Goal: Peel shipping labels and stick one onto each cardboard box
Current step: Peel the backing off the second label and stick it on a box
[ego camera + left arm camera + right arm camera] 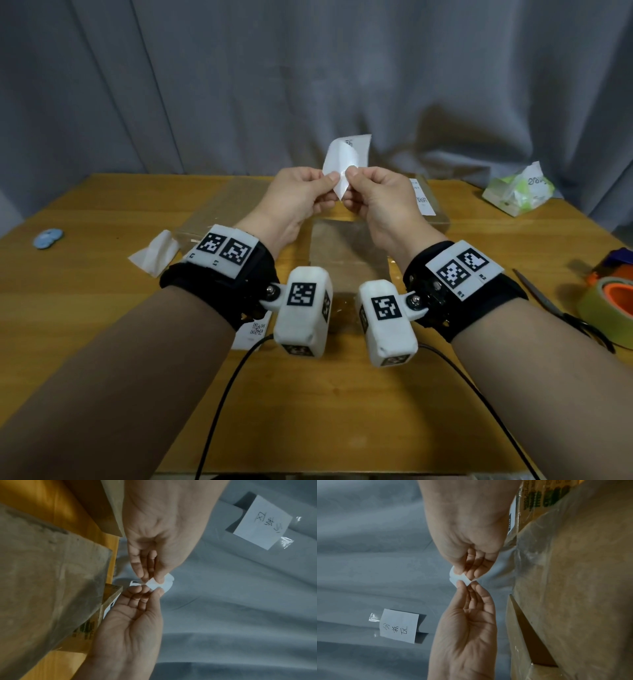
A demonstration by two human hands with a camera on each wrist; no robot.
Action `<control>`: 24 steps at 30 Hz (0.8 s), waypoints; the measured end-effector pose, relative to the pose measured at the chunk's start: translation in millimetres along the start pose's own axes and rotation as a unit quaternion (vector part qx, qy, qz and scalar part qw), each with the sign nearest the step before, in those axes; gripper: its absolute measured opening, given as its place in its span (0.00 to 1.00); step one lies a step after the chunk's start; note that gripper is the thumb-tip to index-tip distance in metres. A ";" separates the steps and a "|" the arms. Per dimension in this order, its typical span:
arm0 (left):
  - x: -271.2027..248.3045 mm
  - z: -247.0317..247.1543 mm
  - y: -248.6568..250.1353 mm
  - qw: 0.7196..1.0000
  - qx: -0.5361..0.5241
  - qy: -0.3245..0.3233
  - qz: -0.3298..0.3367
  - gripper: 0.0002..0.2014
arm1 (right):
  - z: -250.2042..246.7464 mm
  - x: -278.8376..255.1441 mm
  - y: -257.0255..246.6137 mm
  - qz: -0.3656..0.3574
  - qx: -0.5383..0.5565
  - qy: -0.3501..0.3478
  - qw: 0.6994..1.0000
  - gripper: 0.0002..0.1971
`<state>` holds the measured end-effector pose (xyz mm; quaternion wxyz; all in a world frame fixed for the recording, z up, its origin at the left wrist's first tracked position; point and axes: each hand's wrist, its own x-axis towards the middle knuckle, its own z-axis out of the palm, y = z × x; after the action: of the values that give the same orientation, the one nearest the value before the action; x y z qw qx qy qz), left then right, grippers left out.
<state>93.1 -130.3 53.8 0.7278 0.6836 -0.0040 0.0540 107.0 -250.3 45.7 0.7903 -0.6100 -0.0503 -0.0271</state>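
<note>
Both hands are raised above the wooden table (102, 308), holding a white shipping label sheet (346, 159) between them. My left hand (323, 185) and right hand (354, 183) each pinch its lower corner between thumb and fingers, and the sheet curls upward, print on its far side. In the left wrist view the left hand (150, 573) comes in from the top and the right hand (145, 592) from below, meeting at the label (167, 584). A cardboard box (346, 253) lies under the hands, another box (229, 202) at back left. A third box (436, 209) at back right carries a label (423, 198).
A crumpled white backing paper (156, 253) lies on the left, blue discs (48, 238) at the far left. A label sheet with a QR code (251, 334) lies under my left wrist. Scissors (548, 301) and a tape roll (613, 301) are on the right, a plastic bag (517, 192) at back right. A handwritten note (259, 522) hangs on the grey curtain.
</note>
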 end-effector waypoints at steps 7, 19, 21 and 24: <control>2.3 -8.7 -1.9 0.996 0.083 0.016 -0.006 0.07 | 1.5 2.0 2.5 0.032 0.004 -0.001 0.999 0.07; 0.7 -5.9 -0.1 0.999 0.001 0.036 0.009 0.08 | 2.2 -0.8 2.4 0.063 0.049 -0.060 0.995 0.19; 1.7 -3.6 0.3 0.999 0.003 0.044 0.016 0.08 | 1.4 -1.0 4.5 0.055 0.053 -0.051 0.996 0.22; 2.2 -2.9 -1.1 0.997 0.038 0.052 0.035 0.08 | 0.0 -3.8 6.4 0.027 0.023 -0.048 0.998 0.09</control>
<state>95.2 -127.2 52.7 0.6979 0.7067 0.0119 0.1153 103.9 -248.7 39.2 0.8015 -0.5930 -0.0728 0.0247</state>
